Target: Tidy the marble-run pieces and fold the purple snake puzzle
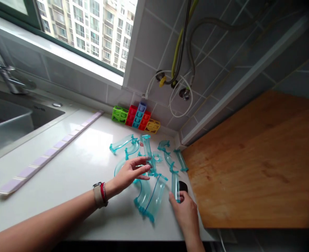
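My left hand [134, 169] reaches in from the left, thumb and fingers closed on the lower part of a clear teal straight track piece [147, 148], which stands tilted. At the right, my right hand [186, 210] pinches the near end of another straight teal track piece [175, 183]. Curved teal pieces [168, 158] run on beyond its far end. Between my hands lie a wide curved piece [144, 192] and a wide straight piece [156, 194]. A small ring-like teal piece [157, 157] lies behind. My left fingers partly hide the pieces under them.
Green, red, blue and yellow plastic blocks [137, 117] stand against the tiled wall. More teal pieces [123, 142] lie at the back. A long lilac strip [51, 150] crosses the white counter [91, 175]. A sink [46, 117] is left; a wooden board [254, 168] borders the right. A black round object [183, 186] sits beside my right hand.
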Motion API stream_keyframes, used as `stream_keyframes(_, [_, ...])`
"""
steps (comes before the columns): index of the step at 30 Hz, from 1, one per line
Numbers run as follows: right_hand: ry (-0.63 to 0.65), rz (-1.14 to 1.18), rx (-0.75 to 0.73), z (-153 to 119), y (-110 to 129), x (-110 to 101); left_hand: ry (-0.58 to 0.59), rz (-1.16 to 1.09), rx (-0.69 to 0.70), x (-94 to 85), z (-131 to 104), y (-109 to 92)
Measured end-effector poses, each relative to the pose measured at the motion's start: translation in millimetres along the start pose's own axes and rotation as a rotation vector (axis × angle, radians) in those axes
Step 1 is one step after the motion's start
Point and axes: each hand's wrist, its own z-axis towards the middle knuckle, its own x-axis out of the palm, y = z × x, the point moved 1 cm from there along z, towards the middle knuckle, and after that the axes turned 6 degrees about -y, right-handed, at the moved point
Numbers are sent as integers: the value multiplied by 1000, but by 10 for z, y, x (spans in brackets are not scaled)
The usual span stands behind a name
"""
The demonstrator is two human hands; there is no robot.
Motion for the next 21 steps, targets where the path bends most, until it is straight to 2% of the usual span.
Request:
stream_keyframes(4, [92, 461, 250, -10, -111, -10, 138, -110, -127, 56, -73, -12])
stream_keyframes(8, [175, 954, 460, -94, -77, -11, 144, -123, -155, 75, -102, -36])
stream_keyframes(13, [316, 1403, 676, -58, 63, -16, 144, -118, -152, 67, -89, -47])
stream_keyframes(17, [521, 1718, 709, 30, 149, -25, 165, -115, -184, 68, -109, -34])
stream_keyframes(21, [559, 1841, 630, 113, 334, -36, 172, -130, -216, 95, -140, -28])
